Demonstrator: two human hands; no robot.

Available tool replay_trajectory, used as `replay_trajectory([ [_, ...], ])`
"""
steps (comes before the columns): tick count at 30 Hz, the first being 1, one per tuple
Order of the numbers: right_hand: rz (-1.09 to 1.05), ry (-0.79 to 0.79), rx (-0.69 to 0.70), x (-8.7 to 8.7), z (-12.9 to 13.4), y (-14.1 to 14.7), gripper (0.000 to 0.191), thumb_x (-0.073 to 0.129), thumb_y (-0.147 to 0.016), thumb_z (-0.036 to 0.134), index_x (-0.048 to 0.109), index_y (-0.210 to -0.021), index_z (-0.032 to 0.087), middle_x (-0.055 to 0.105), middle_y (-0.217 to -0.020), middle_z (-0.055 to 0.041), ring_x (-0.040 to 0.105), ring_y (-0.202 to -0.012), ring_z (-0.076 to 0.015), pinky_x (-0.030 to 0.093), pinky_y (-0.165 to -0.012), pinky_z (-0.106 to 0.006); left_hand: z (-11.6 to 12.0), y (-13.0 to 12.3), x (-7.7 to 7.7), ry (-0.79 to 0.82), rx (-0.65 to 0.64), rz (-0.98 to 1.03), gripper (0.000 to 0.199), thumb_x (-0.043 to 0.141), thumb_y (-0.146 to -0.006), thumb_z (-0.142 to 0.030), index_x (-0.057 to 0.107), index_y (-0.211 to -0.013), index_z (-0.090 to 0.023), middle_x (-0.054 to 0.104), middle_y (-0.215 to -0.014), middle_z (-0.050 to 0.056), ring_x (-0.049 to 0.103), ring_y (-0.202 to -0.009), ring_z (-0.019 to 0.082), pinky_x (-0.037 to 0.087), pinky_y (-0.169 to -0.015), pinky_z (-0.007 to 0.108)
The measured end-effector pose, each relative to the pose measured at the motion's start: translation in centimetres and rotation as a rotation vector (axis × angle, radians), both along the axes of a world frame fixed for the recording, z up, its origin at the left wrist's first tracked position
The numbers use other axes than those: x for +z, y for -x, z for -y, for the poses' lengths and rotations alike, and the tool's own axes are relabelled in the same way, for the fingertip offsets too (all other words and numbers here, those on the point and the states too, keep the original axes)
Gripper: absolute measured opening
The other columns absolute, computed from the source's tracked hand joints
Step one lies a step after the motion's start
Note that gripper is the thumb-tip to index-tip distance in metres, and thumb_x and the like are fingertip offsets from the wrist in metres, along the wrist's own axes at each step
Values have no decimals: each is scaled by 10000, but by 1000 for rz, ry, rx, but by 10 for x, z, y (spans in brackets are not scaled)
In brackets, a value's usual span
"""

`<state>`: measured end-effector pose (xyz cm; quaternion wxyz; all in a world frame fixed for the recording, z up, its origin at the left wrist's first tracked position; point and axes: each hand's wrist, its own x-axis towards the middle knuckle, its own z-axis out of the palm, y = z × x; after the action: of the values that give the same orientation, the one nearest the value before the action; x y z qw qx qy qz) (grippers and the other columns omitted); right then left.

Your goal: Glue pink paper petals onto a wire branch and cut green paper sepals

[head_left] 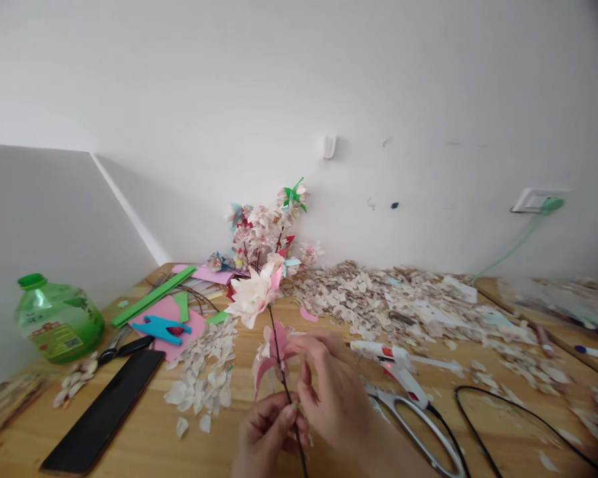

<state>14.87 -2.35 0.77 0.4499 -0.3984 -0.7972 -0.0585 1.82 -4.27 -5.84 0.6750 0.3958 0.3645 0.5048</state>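
A dark thin stem (pixel 278 342) stands tilted in front of me, with a large white and pink flower (pixel 253 294) at its top. Lower on the stem is a smaller flower with pink petals (pixel 265 368). My left hand (pixel 272 431) pinches the stem below this lower flower. Just above it, on the right side, my right hand (pixel 331 385) has its thumb and fingers closed at a pink petal of the lower flower. The contact between the right fingertips and the petal is partly hidden.
A white glue gun (pixel 393 362) and silver-handled scissors (pixel 418 425) lie at right. Behind are heaped petals (pixel 369 299) and a flower bunch (pixel 262 232). At left are a black phone-like slab (pixel 104 411), green bottle (pixel 60 322) and blue clip (pixel 162 329).
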Motion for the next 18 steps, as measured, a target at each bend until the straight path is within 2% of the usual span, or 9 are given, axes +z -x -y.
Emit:
replay_trajectory([
  [6,51,-37,-2,1,-1,-1,464,395,-605,-24,475,-1026,153,592,-878,-72,525,-847,-212,452,-730,-355,-2,0,0,21,14,25,263,706,-612,-381,703,-753,-158,631,-510,6,566,-443,100,448,-410,192],
  [11,79,-72,-27,-1,-2,1,401,399,-622,-13,506,-963,170,608,-841,-53,531,-829,-204,441,-731,-342,-3,0,-1,30,20,15,284,704,-610,-392,687,-743,-143,634,-514,11,562,-438,97,429,-401,181],
  [18,57,-65,-2,-1,-3,1,405,394,-621,-23,507,-965,158,600,-865,-71,519,-843,-215,444,-740,-364,0,-1,1,70,17,59,281,717,-590,-395,633,-648,-133,640,-536,20,554,-435,96,420,-375,174],
])
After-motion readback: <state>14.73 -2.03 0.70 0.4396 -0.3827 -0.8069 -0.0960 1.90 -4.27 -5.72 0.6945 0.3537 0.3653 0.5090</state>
